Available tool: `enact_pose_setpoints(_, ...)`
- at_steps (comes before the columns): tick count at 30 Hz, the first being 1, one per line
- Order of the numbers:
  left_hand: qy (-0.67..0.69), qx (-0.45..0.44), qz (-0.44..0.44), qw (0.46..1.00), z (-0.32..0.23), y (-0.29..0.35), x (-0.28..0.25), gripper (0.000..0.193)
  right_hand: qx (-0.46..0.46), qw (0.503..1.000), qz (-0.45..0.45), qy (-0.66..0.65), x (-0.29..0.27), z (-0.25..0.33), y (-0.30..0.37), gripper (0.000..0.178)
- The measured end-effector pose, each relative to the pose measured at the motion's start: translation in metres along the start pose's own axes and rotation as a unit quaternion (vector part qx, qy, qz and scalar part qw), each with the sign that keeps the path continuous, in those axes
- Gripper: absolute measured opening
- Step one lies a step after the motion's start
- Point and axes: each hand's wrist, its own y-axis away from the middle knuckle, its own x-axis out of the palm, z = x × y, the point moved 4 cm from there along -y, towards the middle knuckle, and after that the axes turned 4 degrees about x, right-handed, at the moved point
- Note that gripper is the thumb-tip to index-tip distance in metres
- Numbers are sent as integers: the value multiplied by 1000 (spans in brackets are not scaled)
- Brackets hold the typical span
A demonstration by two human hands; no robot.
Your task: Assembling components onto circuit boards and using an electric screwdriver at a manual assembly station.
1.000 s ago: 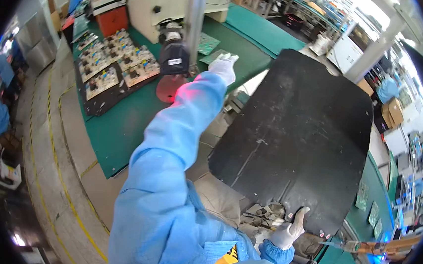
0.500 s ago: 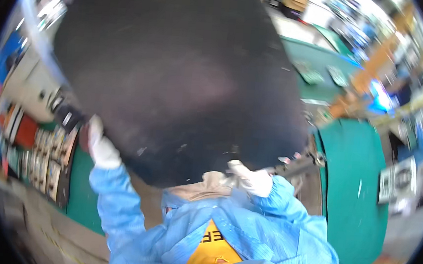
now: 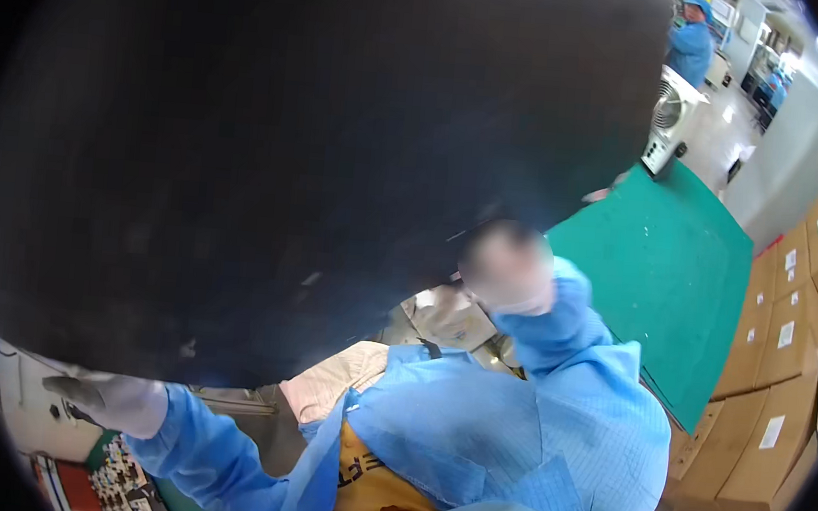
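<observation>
A very large, flat, dark panel (image 3: 274, 139) fills most of the picture in front of me, tilted, with a few small pale marks on its face. At its lower left edge my left hand (image 3: 119, 402), in a pale glove, is closed on the rim, with part of the fingers behind or under it. My right hand (image 3: 512, 268), also gloved, is at the panel's edge to the right. Blur covers much of that hand, but it meets the rim and appears closed on it. What lies behind the panel is hidden.
A green-topped bench (image 3: 658, 266) is right of the panel, with a white fan unit (image 3: 668, 117) beyond it. Cardboard boxes (image 3: 787, 333) are stacked at the far right. A person (image 3: 691, 47) in blue stands at the back. Small parts (image 3: 122, 478) lie at lower left.
The view has swung to the right with the panel, bringing the stacked boxes into sight. The panel now looks larger and closer. My left hand appears lower, and my right hand higher.
</observation>
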Motion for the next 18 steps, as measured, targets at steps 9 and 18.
enact_pose_setpoints(9,-162,-215,-39,962,124,-28,9,54,-163,799,-535,221,-14,354,69,51)
enact_pose_setpoints(18,-118,-421,25,899,166,-2,-24,41,-163,512,-773,338,29,520,346,39)
